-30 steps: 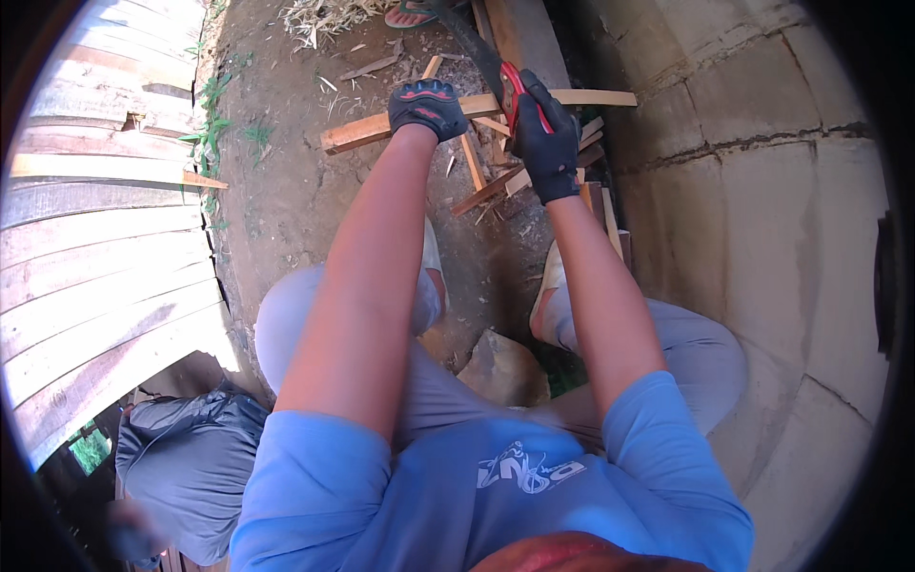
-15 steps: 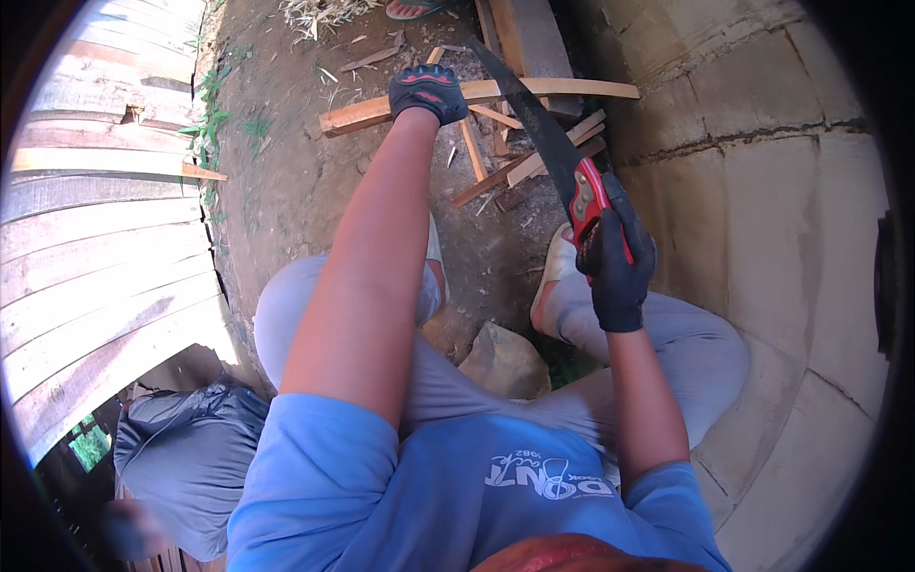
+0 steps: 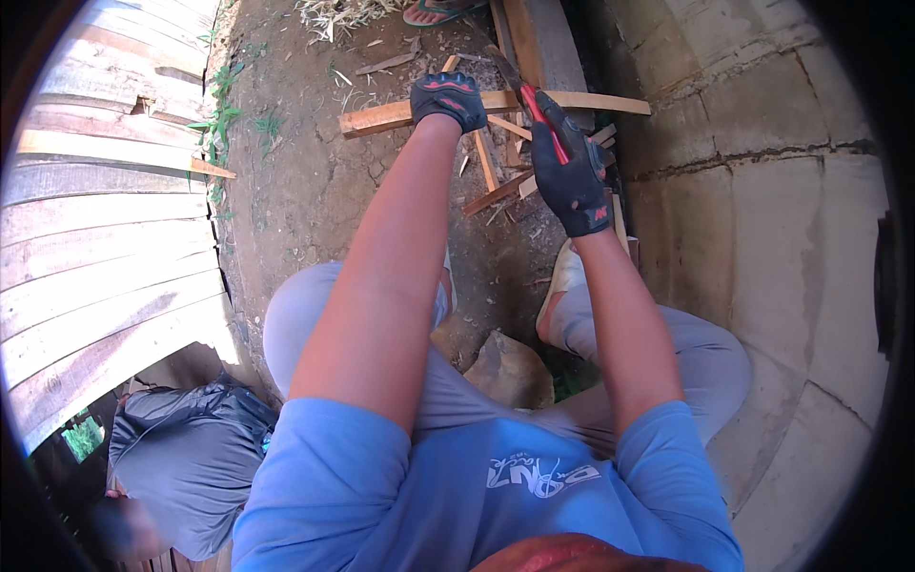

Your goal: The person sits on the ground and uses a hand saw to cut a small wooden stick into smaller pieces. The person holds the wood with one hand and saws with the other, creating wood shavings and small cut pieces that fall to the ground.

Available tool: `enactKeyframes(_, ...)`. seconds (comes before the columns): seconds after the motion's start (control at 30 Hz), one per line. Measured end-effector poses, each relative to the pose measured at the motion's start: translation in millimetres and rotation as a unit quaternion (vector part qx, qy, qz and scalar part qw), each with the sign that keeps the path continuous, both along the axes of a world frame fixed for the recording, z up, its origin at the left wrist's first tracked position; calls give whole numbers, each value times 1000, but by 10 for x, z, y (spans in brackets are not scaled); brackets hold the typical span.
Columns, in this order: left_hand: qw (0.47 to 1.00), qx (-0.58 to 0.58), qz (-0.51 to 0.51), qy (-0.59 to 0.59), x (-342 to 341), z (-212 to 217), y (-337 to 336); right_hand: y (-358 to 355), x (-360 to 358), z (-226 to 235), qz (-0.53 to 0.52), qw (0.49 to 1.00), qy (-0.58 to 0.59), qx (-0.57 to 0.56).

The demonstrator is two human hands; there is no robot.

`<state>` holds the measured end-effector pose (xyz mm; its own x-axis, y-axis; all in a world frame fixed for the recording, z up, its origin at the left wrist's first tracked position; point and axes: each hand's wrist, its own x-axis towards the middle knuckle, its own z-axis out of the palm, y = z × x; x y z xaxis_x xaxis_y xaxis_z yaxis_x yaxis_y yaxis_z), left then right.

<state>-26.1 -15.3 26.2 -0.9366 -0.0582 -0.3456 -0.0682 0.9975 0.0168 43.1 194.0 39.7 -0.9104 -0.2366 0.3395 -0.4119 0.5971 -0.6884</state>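
A long wooden strip (image 3: pixel 377 117) lies crosswise ahead of me. My left hand (image 3: pixel 448 101), in a black and red work glove, is closed over it left of the middle. In my gloved right hand (image 3: pixel 570 176) is a red-handled handsaw (image 3: pixel 533 103), gripped by its handle. The saw's dark blade points away from me and reaches the strip to the right of my left hand. It is seen almost edge-on, and whether the teeth touch the wood I cannot tell. Under the strip, smaller wood pieces (image 3: pixel 487 164) lie crossed on the ground.
A thick timber (image 3: pixel 553 43) runs away from me beyond the strip. Wood shavings (image 3: pixel 355 13) and another person's sandaled foot (image 3: pixel 443 10) are at the far side. A block wall (image 3: pixel 777 234) stands right, planks (image 3: pixel 114 224) left. A stone (image 3: pixel 510 370) sits between my legs; a person in dark clothes (image 3: pixel 191 462) is lower left.
My right hand has moved forward and to the left with the handsaw, bringing its blade from a slanted, raised position to the strip. My left hand keeps its hold on the wood.
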Motion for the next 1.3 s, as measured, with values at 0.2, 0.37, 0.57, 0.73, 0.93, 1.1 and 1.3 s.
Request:
enactKeyframes(0.2,1000,7,8,-17,-3,9,-19,-39,15,31,44,999,-13,19)
enactKeyframes(0.37,1000,9,-6,-5,-32,16,3,384,-212,-276,-66,917,-183,-348)
enactKeyframes(0.57,1000,10,-8,20,-63,-126,-63,735,666,265,-71,965,-193,-160)
enactKeyframes(0.73,1000,8,-9,7,-48,-60,-32,1511,1574,969,-93,948,-251,-175)
enactKeyframes(0.93,999,-10,-17,47,-6,-116,-29,1185,953,745,-90,935,-248,-239)
enactKeyframes(1.1,997,-4,-21,77,-7,-118,45,285,-381,200,-40,992,-96,-69)
enactKeyframes(1.3,996,2,-17,93,16,-204,25,84,-312,-189,8,995,65,78)
